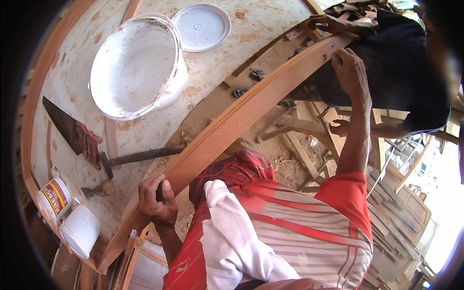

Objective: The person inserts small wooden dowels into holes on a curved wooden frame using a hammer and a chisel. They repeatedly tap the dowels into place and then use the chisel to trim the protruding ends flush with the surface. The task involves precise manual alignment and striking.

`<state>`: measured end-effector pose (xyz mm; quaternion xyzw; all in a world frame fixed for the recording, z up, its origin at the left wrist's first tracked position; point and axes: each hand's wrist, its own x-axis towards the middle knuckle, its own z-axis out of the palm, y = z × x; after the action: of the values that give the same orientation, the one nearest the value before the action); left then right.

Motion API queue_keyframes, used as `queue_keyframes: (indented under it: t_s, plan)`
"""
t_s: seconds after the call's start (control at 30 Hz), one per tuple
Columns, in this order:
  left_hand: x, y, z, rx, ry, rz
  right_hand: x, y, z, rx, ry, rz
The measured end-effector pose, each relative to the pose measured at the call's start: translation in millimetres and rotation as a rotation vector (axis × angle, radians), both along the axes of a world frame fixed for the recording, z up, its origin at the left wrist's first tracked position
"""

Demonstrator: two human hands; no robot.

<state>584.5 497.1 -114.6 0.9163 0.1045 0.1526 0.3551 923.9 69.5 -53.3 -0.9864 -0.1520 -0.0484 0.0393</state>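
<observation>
Head view: I see a long wooden board (pixel 232 124) slanting from the lower left, beside the worktable's near corner, to the upper right, in front of the person's body. The left hand (pixel 157 199) is closed over the board's edge toward the lower end, thumb and bent fingers gripping it. The right hand (pixel 349 67) has its fingers curled against the edge near the far end; I cannot tell how firmly they close on it. At that end, a co-worker in dark clothing (pixel 377 72) has one hand (pixel 329 23) by the board's upper edge; from here I cannot make out whether it touches.

On the stained white worktable (pixel 208 72), I see a large white bucket (pixel 175 94), with a round lid (pixel 200 27) just beside it. Nearer the left hand lie a hammer (pixel 145 155) and a handsaw (pixel 67 129), the saw's reddish handle close to the hammer's head. Two small tubs, one labelled (pixel 54 197) and one plain white (pixel 82 229), stand by the table's left edge.
</observation>
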Motion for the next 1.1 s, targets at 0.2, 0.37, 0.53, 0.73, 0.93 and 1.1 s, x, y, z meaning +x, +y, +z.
queue_keyframes:
  t_s: [0.2, 0.37, 0.53, 0.73, 0.93, 1.1]
  plan:
    - [1.3, 0.0, -0.9, 0.016, -0.026, -0.01, -3.3, -3.8, -1.0, -0.033, -0.062, 0.105]
    - [-2.6, 3.9, 1.0, 0.023, -0.016, 0.015, -18.0, 1.7, 2.6, 0.011, 0.076, 0.01]
    - [-6.9, 7.5, -0.3, 0.01, -0.038, 0.004, -33.9, 14.8, 22.4, 0.099, 0.059, -0.061]
    - [-12.9, 16.8, 0.5, -0.054, -0.114, -0.027, -80.3, 54.7, 28.5, 0.337, -0.006, -0.09]
    - [-36.3, 24.8, 3.9, -0.225, -0.266, -0.051, -152.2, 148.6, -6.6, 0.668, 0.119, -0.035]
    - [-83.4, 26.7, 4.7, -0.236, -0.276, -0.185, -210.7, 243.3, -34.3, 0.824, 0.367, 0.262]
